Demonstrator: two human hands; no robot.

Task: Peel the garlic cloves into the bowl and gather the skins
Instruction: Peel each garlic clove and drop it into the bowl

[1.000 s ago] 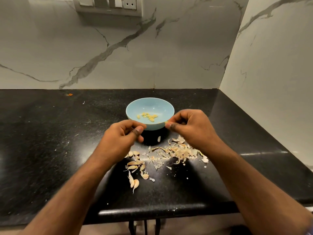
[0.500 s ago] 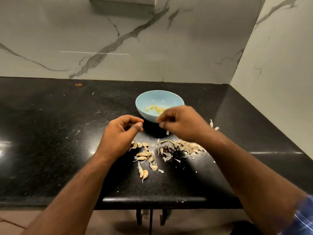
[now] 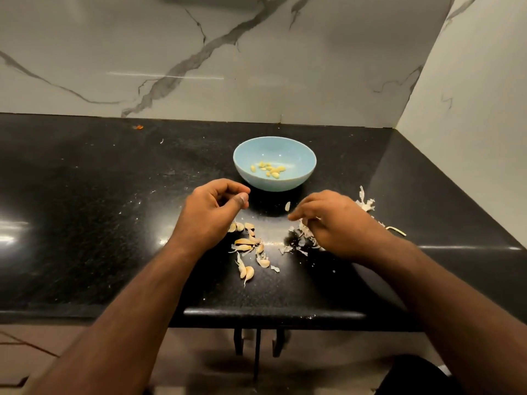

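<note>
Right now, in the head view, my left hand (image 3: 212, 208) has curled fingers and thumb; whether it pinches anything I cannot tell. My right hand (image 3: 332, 220) rests loosely spread on the skins (image 3: 302, 238). Roughly ten unpeeled cloves (image 3: 248, 249) lie just below the left hand, nearer the counter (image 3: 85, 223) front edge. One bowl (image 3: 305, 158) holds about nine peeled cloves (image 3: 269, 169).

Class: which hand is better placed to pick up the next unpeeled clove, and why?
Probably the left hand: it hovers directly beside the unpeeled cloves. The right hand is over the skins, farther from them.
</note>
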